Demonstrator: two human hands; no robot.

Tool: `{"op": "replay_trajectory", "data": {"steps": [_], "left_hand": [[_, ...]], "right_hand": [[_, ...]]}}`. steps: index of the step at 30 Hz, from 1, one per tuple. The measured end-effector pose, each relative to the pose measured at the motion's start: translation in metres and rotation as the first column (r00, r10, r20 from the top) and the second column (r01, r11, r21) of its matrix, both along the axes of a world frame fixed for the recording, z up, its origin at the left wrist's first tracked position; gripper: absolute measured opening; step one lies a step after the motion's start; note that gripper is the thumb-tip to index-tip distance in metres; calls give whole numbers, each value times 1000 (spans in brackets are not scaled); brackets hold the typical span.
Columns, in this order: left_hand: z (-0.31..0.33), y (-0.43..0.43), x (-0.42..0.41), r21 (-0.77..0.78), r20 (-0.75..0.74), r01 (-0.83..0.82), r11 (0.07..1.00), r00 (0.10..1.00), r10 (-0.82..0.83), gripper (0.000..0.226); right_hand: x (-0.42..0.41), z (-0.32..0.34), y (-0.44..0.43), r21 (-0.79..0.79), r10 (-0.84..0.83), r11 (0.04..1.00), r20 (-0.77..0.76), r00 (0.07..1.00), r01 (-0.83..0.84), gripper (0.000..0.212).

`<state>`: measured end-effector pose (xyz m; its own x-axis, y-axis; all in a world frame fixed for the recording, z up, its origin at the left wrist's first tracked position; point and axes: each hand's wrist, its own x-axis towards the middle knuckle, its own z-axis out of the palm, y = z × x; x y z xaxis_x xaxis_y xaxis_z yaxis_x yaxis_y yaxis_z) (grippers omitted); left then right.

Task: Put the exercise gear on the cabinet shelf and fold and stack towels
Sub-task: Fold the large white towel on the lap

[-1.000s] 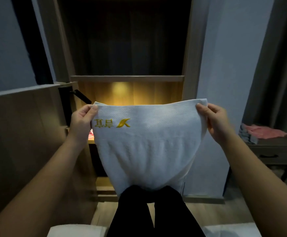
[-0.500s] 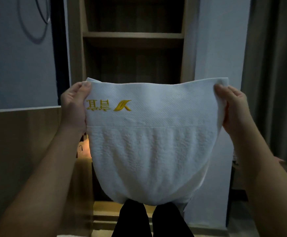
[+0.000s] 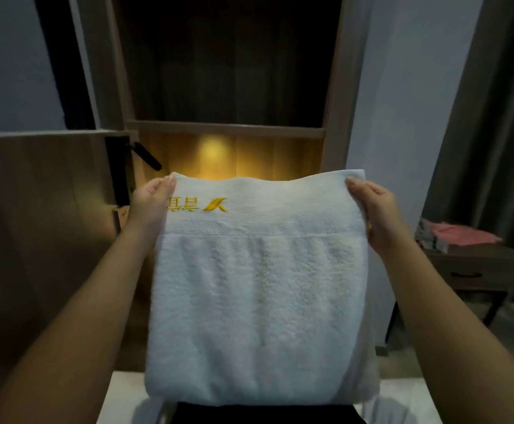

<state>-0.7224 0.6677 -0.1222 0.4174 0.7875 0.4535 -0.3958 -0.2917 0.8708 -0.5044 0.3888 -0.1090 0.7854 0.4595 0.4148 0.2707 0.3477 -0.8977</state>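
A folded white terry towel (image 3: 258, 301) with gold embroidery is pinched at its top left corner by the left hand (image 3: 150, 206) and held before a lit wooden cabinet shelf (image 3: 225, 129). Its top right corner is pinched by the right hand (image 3: 375, 215). Pink cloth (image 3: 466, 235) is laid on a dark counter (image 3: 470, 270) far right.

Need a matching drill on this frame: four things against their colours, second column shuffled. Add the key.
Things:
1. towel
2. embroidered logo
3. folded cloth on the side table
4. door handle

Colours:
a. black
b. pink
c. white
d. yellow

Pairs: 1-c, 2-d, 3-b, 4-a
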Motion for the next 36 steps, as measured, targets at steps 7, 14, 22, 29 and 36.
{"op": "replay_trajectory", "data": {"steps": [7, 14, 22, 29, 36], "left_hand": [[-80, 65, 67, -183, -308, -58, 981, 951, -2, 22], [-189, 108, 132, -184, -758, -165, 969, 652, -33, 45], [-267, 99, 158, -226, -967, -391, 892, 200, -157, 47], [-283, 85, 153, -442, -896, -387, 809, 235, -377, 58], [-276, 71, 117, -375, -921, -315, 872, 237, -310, 42]], "right_hand": [[70, -81, 59, -255, -109, 966, -224, 968, 50, 16], [121, -194, 108, -617, -327, 787, -403, 854, 10, 29], [123, -274, 133, -905, -464, 395, -346, 816, -159, 54], [118, -286, 137, -916, -443, 260, -394, 805, -305, 52], [101, -280, 106, -918, -392, 323, -352, 850, -231, 50]]}}
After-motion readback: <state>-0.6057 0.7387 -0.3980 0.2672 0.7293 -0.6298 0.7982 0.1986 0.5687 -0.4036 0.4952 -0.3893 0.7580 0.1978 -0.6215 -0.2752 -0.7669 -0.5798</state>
